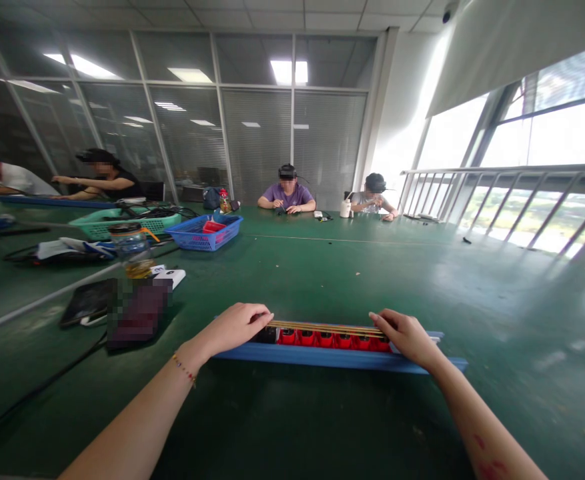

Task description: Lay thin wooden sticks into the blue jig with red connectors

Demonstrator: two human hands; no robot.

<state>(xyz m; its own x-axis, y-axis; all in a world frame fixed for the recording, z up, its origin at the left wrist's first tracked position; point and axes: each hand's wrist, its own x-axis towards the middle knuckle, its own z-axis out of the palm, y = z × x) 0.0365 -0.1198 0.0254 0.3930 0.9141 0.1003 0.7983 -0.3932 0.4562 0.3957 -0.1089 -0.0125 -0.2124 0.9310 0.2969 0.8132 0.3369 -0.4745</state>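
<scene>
A long blue channel-shaped rail lies crosswise on the table in front of me. Inside it sits a row of several red cups with dark parts in them, and a black block is at the left end of the row. Thin brownish-gold rods run lengthwise above the cups. My left hand is closed at the rods' left end, thumb and fingers pinched. At the right end, my right hand pinches the same rods. The fingers partly hide both rod ends.
The green table carries a blue basket with a red item, a green basket, a jar and a dark phone-like slab at left. A cable trails there. Several people sit around the far side.
</scene>
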